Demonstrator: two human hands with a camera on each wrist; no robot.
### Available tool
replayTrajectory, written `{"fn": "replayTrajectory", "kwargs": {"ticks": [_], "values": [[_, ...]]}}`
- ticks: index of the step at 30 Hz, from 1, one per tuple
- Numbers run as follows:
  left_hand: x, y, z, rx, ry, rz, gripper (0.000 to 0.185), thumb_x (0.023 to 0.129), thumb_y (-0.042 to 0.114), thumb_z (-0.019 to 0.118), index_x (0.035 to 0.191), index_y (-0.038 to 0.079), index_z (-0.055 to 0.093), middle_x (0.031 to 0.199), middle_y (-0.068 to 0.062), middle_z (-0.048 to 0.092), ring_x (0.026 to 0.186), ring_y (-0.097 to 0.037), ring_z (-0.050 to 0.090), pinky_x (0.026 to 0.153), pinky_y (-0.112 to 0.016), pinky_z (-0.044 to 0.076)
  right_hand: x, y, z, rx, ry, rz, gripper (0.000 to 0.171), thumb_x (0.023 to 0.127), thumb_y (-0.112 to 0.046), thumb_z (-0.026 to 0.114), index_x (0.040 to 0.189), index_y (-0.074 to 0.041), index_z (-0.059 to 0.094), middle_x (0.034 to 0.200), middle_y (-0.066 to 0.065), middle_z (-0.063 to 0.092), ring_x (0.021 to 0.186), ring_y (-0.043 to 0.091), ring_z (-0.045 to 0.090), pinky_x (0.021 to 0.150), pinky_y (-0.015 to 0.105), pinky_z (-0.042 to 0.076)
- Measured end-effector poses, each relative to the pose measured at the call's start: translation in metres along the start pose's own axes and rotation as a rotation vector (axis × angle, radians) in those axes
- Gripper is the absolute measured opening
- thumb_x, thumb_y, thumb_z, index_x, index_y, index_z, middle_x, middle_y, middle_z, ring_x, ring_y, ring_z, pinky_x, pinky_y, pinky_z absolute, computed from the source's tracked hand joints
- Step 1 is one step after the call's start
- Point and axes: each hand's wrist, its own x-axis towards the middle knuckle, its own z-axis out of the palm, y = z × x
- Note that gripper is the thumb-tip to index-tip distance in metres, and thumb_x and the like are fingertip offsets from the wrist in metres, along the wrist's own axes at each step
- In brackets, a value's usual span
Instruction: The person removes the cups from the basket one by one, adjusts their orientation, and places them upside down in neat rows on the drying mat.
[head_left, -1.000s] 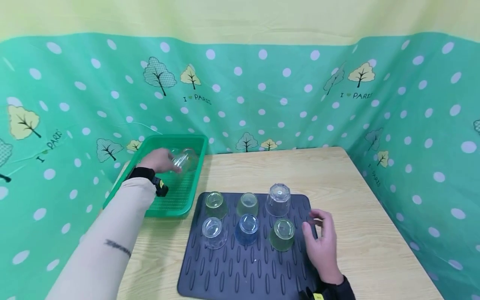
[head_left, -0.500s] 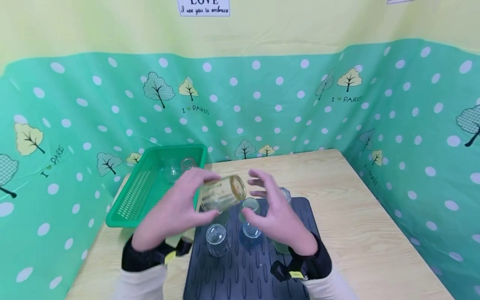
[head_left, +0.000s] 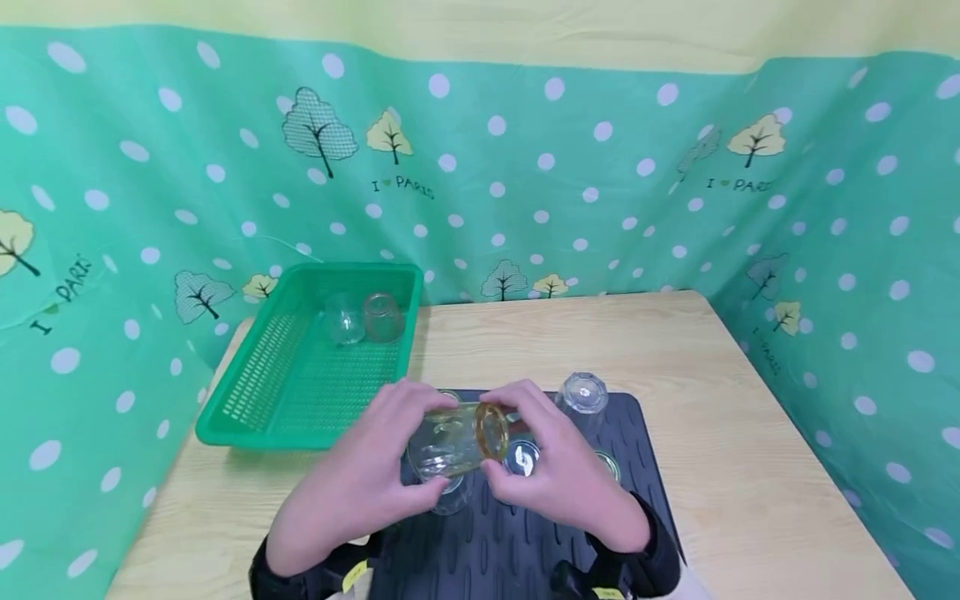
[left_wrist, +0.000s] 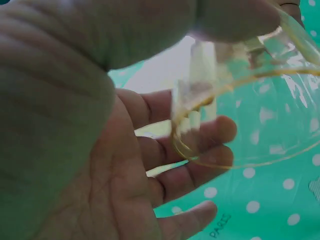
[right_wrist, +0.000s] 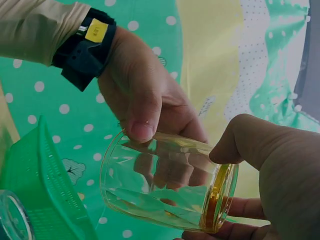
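Note:
A yellow-tinted drinking glass [head_left: 442, 446] is held on its side above the dark ribbed mat [head_left: 480, 558], its thick amber base facing right. My left hand [head_left: 360, 479] grips it towards the rim, thumb below and fingers over the top in the head view. At the base end my right hand [head_left: 566, 475] pinches it between thumb and fingers. The right wrist view shows both hands on the glass [right_wrist: 165, 185]. Below them stand upturned glasses, partly hidden: a clear faceted one [head_left: 583, 402], a blue one [head_left: 521, 457], a clear one [head_left: 452, 500] and a green one [head_left: 611, 467].
A green plastic basket [head_left: 255, 437] stands at the back left, with a clear glass [head_left: 347, 323] and a pinkish glass [head_left: 383, 318] at its far end. The wooden table [head_left: 720, 433] extends right of the mat. A patterned green curtain [head_left: 495, 167] hangs behind.
My left hand has brought the yellow-tinted glass from the basket to above the mat. My right hand has risen from the mat's right side and now grips the base.

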Motion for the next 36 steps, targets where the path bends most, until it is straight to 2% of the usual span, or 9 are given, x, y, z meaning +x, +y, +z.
{"fn": "replayTrajectory", "kwargs": {"ticks": [4,9,14,19,22,26,29,33,36], "values": [[0.002,0.005,0.003,0.049,-0.035,-0.016,0.066,0.078,0.022,0.086,0.136,0.019,0.056,0.131,0.008,0.055,0.128,-0.02,0.049,0.109,-0.05,0.046,-0.005,0.002,0.001,-0.071,-0.001,0.028,0.063,0.086,-0.014,0.078,0.141,-0.028,0.051,0.129,-0.011,0.056,0.108,0.006,0.058,0.09,0.031,0.057],[0.004,0.008,0.006,0.08,-0.054,-0.015,0.063,0.078,0.022,0.086,0.134,0.019,0.057,0.131,0.007,0.054,0.126,-0.018,0.048,0.095,-0.041,0.052,-0.011,0.002,0.0,-0.148,0.005,0.053,0.065,0.084,-0.015,0.079,0.141,-0.028,0.051,0.128,-0.014,0.055,0.107,0.004,0.057,0.087,0.03,0.058],[0.004,0.006,0.004,0.111,-0.062,-0.026,0.068,0.077,0.023,0.088,0.138,0.019,0.057,0.128,0.003,0.055,0.12,-0.018,0.048,0.091,-0.039,0.051,-0.007,0.004,0.001,-0.147,-0.012,0.037,0.065,0.082,-0.015,0.08,0.14,-0.026,0.052,0.128,-0.012,0.055,0.107,0.005,0.058,0.084,0.029,0.059],[0.003,0.001,-0.002,0.133,-0.05,-0.011,0.069,0.079,0.025,0.087,0.141,0.02,0.058,0.13,0.002,0.056,0.12,-0.019,0.049,0.095,-0.039,0.051,0.001,0.009,0.004,-0.12,0.004,-0.021,0.064,0.08,-0.013,0.082,0.138,-0.019,0.054,0.127,-0.007,0.057,0.109,0.009,0.058,0.086,0.032,0.06],[0.001,-0.003,-0.006,0.117,-0.071,-0.014,0.069,0.08,0.027,0.087,0.142,0.021,0.058,0.132,0.003,0.056,0.121,-0.017,0.049,0.095,-0.038,0.053,0.005,0.01,0.007,-0.086,-0.002,-0.043,0.064,0.079,-0.011,0.081,0.136,-0.019,0.054,0.126,-0.006,0.057,0.109,0.01,0.058,0.086,0.032,0.059],[-0.004,-0.007,-0.013,0.042,-0.157,-0.045,0.066,0.081,0.03,0.086,0.141,0.023,0.059,0.129,0.007,0.06,0.115,-0.013,0.052,0.09,-0.037,0.054,0.008,0.011,0.017,-0.065,-0.093,-0.086,0.061,0.079,-0.012,0.08,0.133,-0.02,0.054,0.124,-0.006,0.057,0.103,0.008,0.059,0.086,0.028,0.058],[-0.007,-0.009,-0.019,-0.024,-0.193,-0.033,0.059,0.086,0.032,0.082,0.141,0.022,0.06,0.125,0.011,0.064,0.112,-0.01,0.057,0.092,-0.038,0.054,0.007,0.009,0.028,-0.108,-0.192,-0.158,0.058,0.078,-0.015,0.081,0.13,-0.019,0.055,0.12,-0.007,0.057,0.097,0.005,0.06,0.083,0.021,0.056],[-0.01,-0.013,-0.024,-0.041,-0.131,-0.013,0.048,0.094,0.028,0.075,0.139,0.018,0.063,0.123,0.009,0.068,0.113,-0.009,0.063,0.096,-0.039,0.055,0.004,0.005,0.044,-0.197,-0.349,-0.161,0.055,0.079,-0.024,0.084,0.126,-0.021,0.057,0.116,-0.008,0.058,0.088,0.001,0.059,0.074,0.012,0.051],[-0.011,-0.016,-0.026,-0.02,-0.087,-0.05,0.045,0.096,0.023,0.072,0.139,0.017,0.063,0.119,0.007,0.069,0.104,-0.008,0.064,0.089,-0.035,0.057,0.001,0.003,0.056,-0.265,-0.453,-0.112,0.053,0.081,-0.03,0.084,0.126,-0.021,0.058,0.115,-0.009,0.058,0.085,0.0,0.055,0.069,0.009,0.046]]}}
